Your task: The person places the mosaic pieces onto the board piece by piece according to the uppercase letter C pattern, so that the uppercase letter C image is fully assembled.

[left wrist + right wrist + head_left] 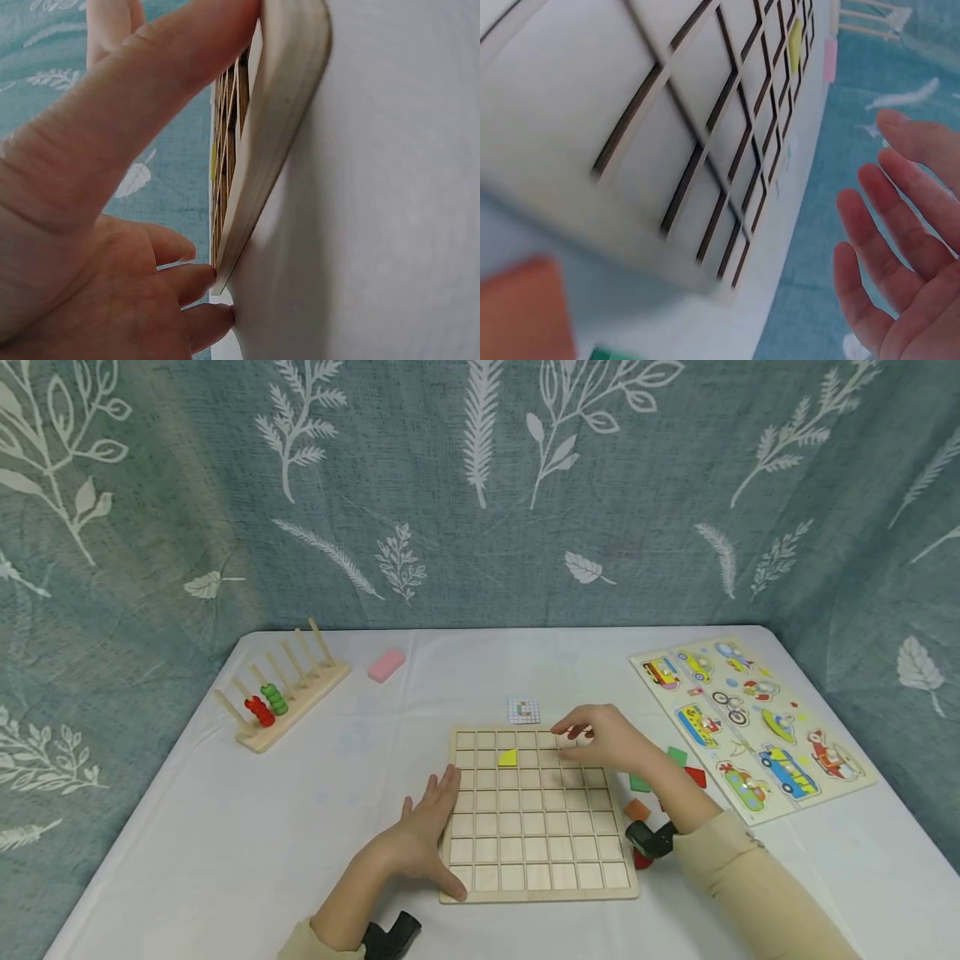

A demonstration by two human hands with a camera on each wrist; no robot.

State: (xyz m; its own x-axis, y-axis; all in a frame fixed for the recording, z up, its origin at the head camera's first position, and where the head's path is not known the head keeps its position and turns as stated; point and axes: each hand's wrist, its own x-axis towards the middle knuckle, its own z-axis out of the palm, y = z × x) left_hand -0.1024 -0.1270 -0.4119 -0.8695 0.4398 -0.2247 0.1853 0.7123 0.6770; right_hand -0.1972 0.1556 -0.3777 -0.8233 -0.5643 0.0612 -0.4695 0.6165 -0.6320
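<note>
A wooden grid board lies flat on the white table. My left hand rests against its left edge, fingers spread; in the left wrist view the thumb lies on the board's near corner. One yellow tile with a slanted corner sits in a cell near the top. Over the board's upper right is my right hand, its fingers loosely bent. The right wrist view shows those fingers apart with nothing between them. A small printed grid card lies just beyond the board's far edge.
Green, orange and red pieces lie right of the board, partly hidden by my right arm. Farther right is a vehicle picture puzzle. A peg rack with red and green beads and a pink block stand back left.
</note>
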